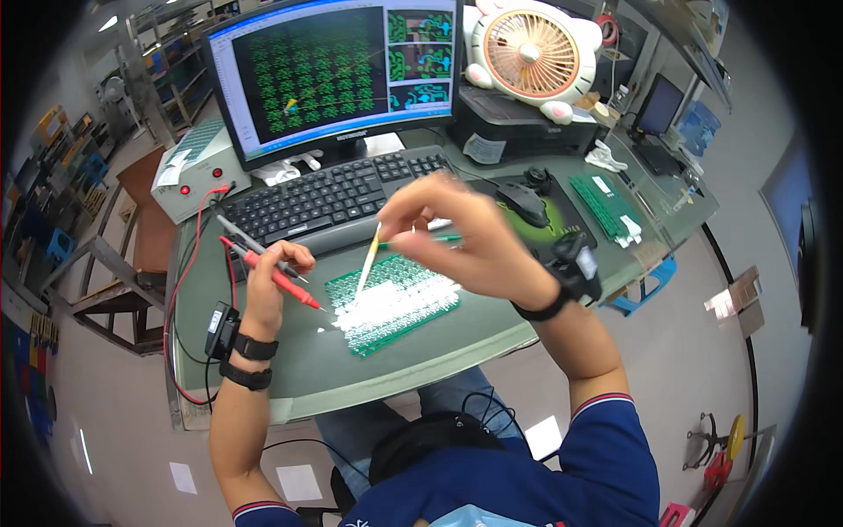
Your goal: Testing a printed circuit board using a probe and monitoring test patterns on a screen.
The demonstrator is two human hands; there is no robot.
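My left hand (pixel 279 268) is closed round a red test probe (pixel 283 279), whose metal tip points at the near-left edge of a green circuit board panel (pixel 397 338). A grey test probe (pixel 248 234) also runs into this hand's fingers. White glare hides much of the panel's surface. My right hand (pixel 457 233) hovers above the panel's far side with its fingers bent, partly smeared by motion. A thin yellow-and-white stick (pixel 369 259) slants from its fingertips down over the panel; whether the fingers grip it cannot be made out. Behind this hand, a green pen-like stick (pixel 446 239) is partly hidden.
Beyond the panel are a keyboard (pixel 342 195), a monitor (pixel 334 70) and a mouse (pixel 523 204). A tester box (pixel 200 176) with red leads stands at the left. Green boards (pixel 606 209) lie at the right, with a fan (pixel 531 53) on a printer (pixel 518 127) behind.
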